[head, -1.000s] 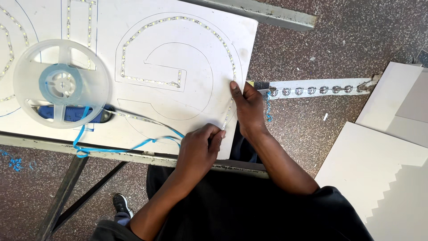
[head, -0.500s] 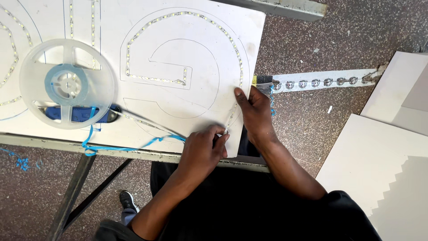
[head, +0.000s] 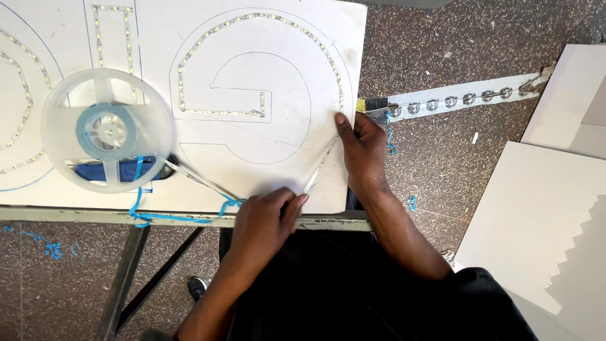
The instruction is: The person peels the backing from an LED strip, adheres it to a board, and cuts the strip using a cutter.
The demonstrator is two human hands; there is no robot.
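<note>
1. Head view: one white board (head: 265,183) on a metal table edge (head: 63,213), with curved outlines drawn on it.
2. One clear reel (head: 107,131) sits on the board, partly wound with light strip (head: 319,169).
3. Two hands. Left hand (head: 265,218) pinches the strip near the board's front edge.
4. Right hand (head: 361,148) presses the strip flat along the curve, fingers extended, not clenched.
5. One blue backing ribbon (head: 170,218) trails off the edge.
</note>
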